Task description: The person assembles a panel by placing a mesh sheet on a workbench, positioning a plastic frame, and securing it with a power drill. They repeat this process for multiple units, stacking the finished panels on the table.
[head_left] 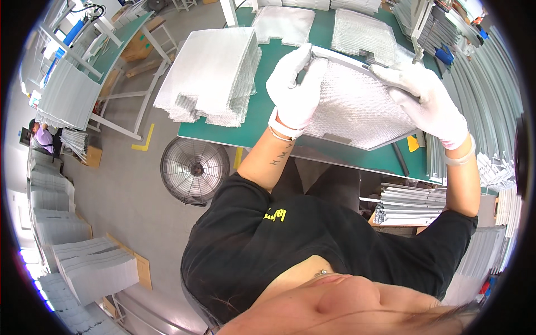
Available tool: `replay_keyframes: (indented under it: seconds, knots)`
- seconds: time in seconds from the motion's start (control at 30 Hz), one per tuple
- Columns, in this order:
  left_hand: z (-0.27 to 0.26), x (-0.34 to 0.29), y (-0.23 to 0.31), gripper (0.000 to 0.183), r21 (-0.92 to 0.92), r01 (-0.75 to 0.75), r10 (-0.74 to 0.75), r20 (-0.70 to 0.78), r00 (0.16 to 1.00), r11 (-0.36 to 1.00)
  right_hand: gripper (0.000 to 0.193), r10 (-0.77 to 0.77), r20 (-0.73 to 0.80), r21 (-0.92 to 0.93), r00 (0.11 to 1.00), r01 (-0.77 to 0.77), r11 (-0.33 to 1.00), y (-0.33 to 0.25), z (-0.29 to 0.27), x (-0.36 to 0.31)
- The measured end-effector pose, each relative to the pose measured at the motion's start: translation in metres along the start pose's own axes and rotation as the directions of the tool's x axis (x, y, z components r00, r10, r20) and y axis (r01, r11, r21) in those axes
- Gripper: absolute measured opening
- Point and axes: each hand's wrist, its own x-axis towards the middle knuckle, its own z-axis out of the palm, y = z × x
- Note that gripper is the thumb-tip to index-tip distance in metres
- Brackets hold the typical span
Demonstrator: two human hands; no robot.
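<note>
Both my hands wear white gloves and hold a framed metal mesh panel (pixel 357 106) tilted over the green table. My left hand (pixel 297 84) grips the panel's upper left corner, thumb and fingers closed round the frame. At the upper right edge, my right hand (pixel 421 95) has its fingers curled on the frame; some fingertips are hidden behind it. Silvery mesh fills the panel inside a thin metal frame. To the left of my left hand lies a stack of notched mesh sheets (pixel 209 70).
More mesh sheets (pixel 283 25) and another pile (pixel 364 36) lie at the table's (pixel 201 132) far side. A black bar (pixel 400 159) lies near its front edge. Metal strips (pixel 410 204) are stacked below. A floor fan (pixel 195 170) stands left. A person (pixel 43 137) is far left.
</note>
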Motion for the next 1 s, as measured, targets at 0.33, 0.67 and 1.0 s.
replay_keyframes:
  seconds: [0.33, 0.67, 1.0]
  knots:
    - [0.003, 0.011, 0.009, 0.031, -0.321, 0.136, -0.13, 0.039, 0.991, 0.937, 0.032, 0.004, 0.038, 0.18, 0.999, -0.011, 0.984, 0.003, -0.008, 0.025]
    - [-0.011, 0.018, -0.007, 0.025, -0.268, 0.257, -0.21, 0.19, 0.959, 0.929, 0.019, 0.108, 0.165, -0.037, 0.98, -0.103, 0.994, -0.012, -0.007, 0.063]
    - [-0.003, 0.008, -0.032, 0.026, -0.316, 0.024, 0.079, 0.309, 0.948, 0.948, 0.025, 0.033, 0.008, -0.078, 0.999, -0.033, 0.996, 0.01, 0.062, 0.055]
